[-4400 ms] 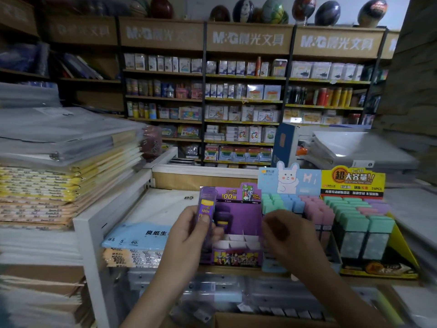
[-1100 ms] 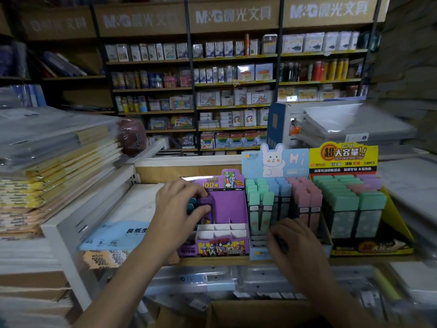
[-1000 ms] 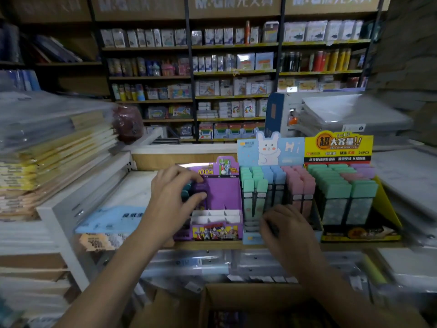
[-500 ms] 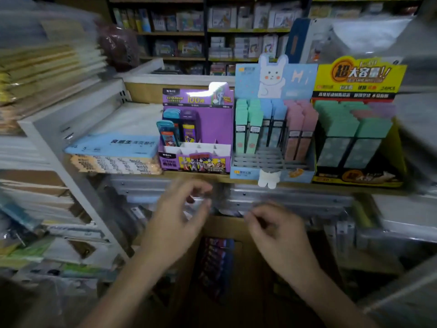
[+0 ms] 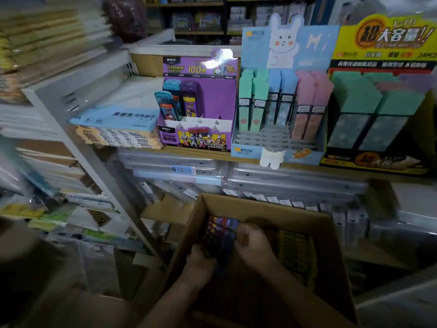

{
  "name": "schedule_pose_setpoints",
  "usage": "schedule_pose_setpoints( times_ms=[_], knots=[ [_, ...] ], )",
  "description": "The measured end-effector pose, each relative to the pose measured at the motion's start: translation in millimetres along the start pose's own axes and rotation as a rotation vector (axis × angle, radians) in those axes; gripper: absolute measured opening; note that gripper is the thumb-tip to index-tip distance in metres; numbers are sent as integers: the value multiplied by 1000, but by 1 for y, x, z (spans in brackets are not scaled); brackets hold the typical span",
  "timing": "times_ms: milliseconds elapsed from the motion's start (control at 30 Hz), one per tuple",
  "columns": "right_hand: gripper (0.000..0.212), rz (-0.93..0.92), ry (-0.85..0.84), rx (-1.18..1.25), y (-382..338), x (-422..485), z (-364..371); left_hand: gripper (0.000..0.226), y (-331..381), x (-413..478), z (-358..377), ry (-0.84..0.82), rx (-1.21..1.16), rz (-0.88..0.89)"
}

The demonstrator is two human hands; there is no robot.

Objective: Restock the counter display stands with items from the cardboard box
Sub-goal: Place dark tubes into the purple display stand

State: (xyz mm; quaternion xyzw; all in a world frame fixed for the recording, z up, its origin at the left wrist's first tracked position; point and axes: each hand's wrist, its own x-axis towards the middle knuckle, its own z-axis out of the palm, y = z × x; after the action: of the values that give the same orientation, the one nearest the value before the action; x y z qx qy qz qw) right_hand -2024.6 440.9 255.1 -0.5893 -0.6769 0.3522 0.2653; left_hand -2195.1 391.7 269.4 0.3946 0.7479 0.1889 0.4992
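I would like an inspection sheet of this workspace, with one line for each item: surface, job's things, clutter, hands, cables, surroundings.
Surface: the wooden counter shelf carries three display stands side by side.
Job's things: the purple stand has packets only at its back left and its front slots are empty; the bunny stand has empty front rows; the yellow stand looks full; the cardboard box stands open below.
Clutter: blue paper packs lie left of the purple stand.
Grippers: left hand and right hand both grip dark packets inside the box.
Cables: nothing seen.
Surroundings: clear folders under the counter; stocked shelves behind, blurred.
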Motion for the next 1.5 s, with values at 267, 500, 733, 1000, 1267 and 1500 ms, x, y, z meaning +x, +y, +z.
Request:
schedule_pose_setpoints(
  times_ms=[267, 500, 733, 1000, 1267, 1500],
  knots=[
    [62, -96, -291, -402, 21, 34, 6, 31, 7, -7, 12, 68, -376, -71],
    [33, -251, -234, -419, 32, 19, 9, 35, 12, 2, 11, 82, -652, -131],
    [36, -43, -151, -174, 25, 21, 10, 42, 14, 9, 13, 73, -654, -179],
    [25, 64, -92, -82, 21, 13, 17, 42, 22, 15, 16, -28, -732, -226],
    [40, 155, -165, 36, 29, -1, -11, 29, 14, 20, 21, -177, -503, -201],
    [66, 17, -213, -320, 22, -19, -12, 76, 25, 32, -2, 7, 521, 465]
  ],
)
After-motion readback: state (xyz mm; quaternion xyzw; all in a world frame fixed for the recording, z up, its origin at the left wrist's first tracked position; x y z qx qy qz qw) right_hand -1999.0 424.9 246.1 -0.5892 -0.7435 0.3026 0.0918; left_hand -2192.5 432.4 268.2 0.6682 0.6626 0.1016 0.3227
